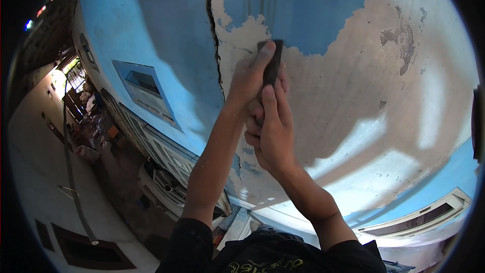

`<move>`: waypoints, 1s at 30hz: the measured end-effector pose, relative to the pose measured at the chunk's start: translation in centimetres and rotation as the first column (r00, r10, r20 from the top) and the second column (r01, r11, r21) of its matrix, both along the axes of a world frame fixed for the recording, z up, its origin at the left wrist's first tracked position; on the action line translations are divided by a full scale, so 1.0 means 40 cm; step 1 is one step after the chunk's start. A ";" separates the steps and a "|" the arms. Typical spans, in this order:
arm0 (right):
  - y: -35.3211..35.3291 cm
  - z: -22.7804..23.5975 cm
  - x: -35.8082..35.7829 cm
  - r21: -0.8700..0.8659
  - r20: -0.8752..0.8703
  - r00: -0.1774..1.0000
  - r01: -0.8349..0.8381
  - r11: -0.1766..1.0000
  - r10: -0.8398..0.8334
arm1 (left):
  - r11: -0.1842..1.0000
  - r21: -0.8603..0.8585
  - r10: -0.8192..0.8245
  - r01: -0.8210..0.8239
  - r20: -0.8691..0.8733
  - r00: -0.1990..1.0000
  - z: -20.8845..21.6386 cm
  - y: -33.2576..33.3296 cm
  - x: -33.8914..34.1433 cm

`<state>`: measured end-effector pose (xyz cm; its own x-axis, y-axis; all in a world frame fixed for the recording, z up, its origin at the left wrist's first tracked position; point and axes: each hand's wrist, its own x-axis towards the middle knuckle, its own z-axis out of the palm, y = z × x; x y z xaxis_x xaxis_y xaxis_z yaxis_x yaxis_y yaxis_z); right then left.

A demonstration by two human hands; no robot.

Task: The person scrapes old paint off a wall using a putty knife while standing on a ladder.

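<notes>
Both hands grip a dark, flat-bladed scraper (273,64), raised in front of a wall of peeling blue paint (308,15). My left hand (246,80) is closed on it higher up, its thumb lying along the dark blade. Below, my right hand (275,134) wraps round the lower end, with thumb and forefinger pointing up; the handle is mostly hidden by the fingers. The blade's top end is at the ragged edge between the blue paint and the bare pale plaster (343,96). Whether the blade touches the wall I cannot tell.
A long dark crack (214,30) runs down the wall left of my hands. Further left are a blue-framed window (146,91) and a parked vehicle (164,184). A long pole (73,182) stands at far left. A pale-framed window (419,217) sits at lower right.
</notes>
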<state>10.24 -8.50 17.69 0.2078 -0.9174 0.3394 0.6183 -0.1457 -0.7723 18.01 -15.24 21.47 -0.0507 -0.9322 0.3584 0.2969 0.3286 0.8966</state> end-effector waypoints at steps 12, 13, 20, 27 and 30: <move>-0.039 0.095 0.045 -0.029 0.037 0.994 -0.106 0.994 0.107 | 0.999 -0.027 0.032 -0.039 -0.227 0.973 0.108 -0.014 0.032; -0.037 0.097 0.050 -0.042 0.047 0.994 -0.092 0.995 0.094 | 0.999 -0.026 0.034 -0.041 -0.232 0.972 0.100 -0.018 0.034; -0.040 0.111 0.041 -0.037 -0.008 0.995 -0.096 0.995 0.096 | 0.999 -0.034 0.025 -0.031 -0.154 0.988 0.108 -0.017 0.044; -0.040 0.088 0.009 -0.060 0.018 0.991 -0.134 0.989 0.135 | 0.999 0.048 -0.018 0.023 -0.092 0.996 0.017 0.028 0.054; -0.055 0.077 0.018 0.011 0.031 0.993 -0.113 0.994 0.112 | 0.963 0.057 -0.234 0.263 -0.299 0.925 -0.010 0.060 0.045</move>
